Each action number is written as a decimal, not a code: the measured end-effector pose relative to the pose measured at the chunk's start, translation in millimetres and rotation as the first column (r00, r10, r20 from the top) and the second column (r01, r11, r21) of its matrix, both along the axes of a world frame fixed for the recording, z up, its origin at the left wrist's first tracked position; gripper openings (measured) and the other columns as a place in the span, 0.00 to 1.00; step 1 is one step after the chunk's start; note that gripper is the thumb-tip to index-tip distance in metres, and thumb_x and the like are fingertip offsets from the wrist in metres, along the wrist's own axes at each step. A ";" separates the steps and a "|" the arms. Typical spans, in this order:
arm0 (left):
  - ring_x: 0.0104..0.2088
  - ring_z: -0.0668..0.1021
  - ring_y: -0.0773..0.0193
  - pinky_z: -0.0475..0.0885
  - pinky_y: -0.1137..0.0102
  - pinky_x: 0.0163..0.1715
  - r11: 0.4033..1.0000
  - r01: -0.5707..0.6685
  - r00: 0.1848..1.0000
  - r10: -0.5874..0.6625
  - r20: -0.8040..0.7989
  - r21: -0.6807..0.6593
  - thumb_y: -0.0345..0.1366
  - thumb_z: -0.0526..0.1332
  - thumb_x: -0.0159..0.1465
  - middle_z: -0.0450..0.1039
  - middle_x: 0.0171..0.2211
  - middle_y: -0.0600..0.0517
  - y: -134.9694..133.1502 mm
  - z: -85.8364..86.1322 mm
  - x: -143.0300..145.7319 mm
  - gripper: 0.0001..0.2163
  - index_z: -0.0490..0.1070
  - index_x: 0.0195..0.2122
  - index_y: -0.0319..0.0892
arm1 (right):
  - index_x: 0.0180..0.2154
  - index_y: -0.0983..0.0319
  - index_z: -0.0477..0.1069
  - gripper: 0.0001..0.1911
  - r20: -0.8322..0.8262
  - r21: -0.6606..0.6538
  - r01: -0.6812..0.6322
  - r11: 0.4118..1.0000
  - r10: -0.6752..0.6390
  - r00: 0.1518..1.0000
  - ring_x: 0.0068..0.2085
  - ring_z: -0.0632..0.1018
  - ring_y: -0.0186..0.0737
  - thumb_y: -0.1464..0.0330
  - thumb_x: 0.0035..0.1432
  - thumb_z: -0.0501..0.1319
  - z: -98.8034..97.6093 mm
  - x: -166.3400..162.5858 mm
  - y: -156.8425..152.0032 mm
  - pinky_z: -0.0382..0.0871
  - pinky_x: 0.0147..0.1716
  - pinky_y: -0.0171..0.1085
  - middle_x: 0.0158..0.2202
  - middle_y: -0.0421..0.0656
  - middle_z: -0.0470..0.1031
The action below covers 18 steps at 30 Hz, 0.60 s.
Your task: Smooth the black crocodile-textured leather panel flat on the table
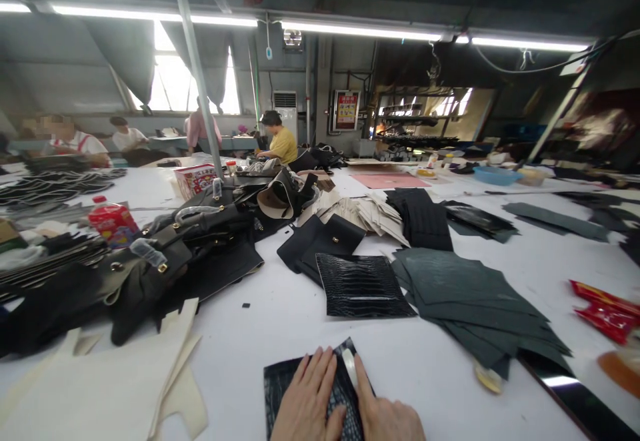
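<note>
At the bottom edge of the white table (pixel 280 321) lies a black crocodile-textured leather panel (pixel 283 377). My left hand (pixel 307 397) lies flat on it with fingers stretched out and spread. My right hand (pixel 387 414) rests on the panel's right side, its forefinger extended along a narrow pale strip (pixel 350 366) at the panel's edge. Whether the right hand's other fingers grip anything is hidden. A second black textured panel (pixel 363 285) lies farther up the table.
A fan of dark green-grey leather pieces (pixel 470 297) spreads at right. Black handbags and parts (pixel 165 254) pile up at left, cream fabric pieces (pixel 110 387) at lower left. Red packets (pixel 607 311) lie at far right. Other people work at the far tables.
</note>
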<state>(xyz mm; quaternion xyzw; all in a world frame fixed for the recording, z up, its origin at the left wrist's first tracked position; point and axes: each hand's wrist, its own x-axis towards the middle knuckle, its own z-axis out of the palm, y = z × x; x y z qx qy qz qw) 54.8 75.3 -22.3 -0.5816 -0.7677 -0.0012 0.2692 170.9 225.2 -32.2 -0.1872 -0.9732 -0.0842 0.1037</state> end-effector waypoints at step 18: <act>0.57 0.65 0.51 0.72 0.61 0.50 0.995 -0.054 0.995 0.047 0.085 0.083 0.44 0.52 0.62 0.54 0.60 0.40 -11.9 -5.8 1.2 0.26 0.60 0.58 0.32 | 0.61 0.67 0.54 0.32 0.093 0.008 0.000 1.000 -0.001 0.996 0.26 0.78 0.47 0.81 0.54 0.47 22.2 -30.5 -32.9 0.71 0.26 0.41 0.25 0.50 0.76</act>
